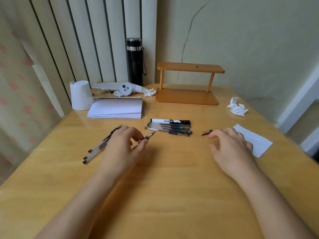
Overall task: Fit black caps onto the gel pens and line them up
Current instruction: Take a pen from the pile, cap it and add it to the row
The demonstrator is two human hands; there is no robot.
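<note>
My left hand (123, 144) grips an uncapped gel pen (149, 135) near its tip, which points up and to the right. Under and left of that hand lie three uncapped clear pens (96, 149), fanned out. In the middle of the table several capped gel pens (168, 129) lie side by side in a row, next to a black-and-white marker (170, 121). A black cap (206, 132) lies on the table just left of my right hand (231, 145). That hand hovers with fingers spread and curled, holding nothing, its fingertip close to the cap.
A white paper slip (255, 140) lies under my right hand's far side. Behind stand a notepad (117, 108), an upturned white cup (81, 95), a black flask (135, 62), a wooden shelf (188, 83) and crumpled tissues (237, 107).
</note>
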